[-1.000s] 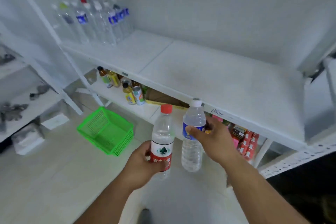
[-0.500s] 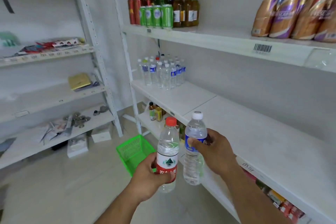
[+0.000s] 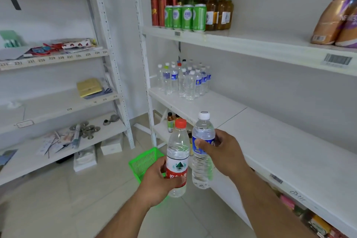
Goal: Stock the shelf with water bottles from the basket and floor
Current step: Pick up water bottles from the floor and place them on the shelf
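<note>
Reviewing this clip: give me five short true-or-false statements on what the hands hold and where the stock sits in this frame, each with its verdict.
1. The left hand grips the red-capped bottle. True.
2. The right hand is empty. False: it grips the white-capped bottle with a blue label.
3. Both held bottles are upright. True.
4. The water bottles already stocked stand on the top shelf next to the cans. False: they stand on the middle shelf, one level below the green cans.
5. The green basket sits on the middle shelf. False: it is on the floor, behind the left hand.
</note>
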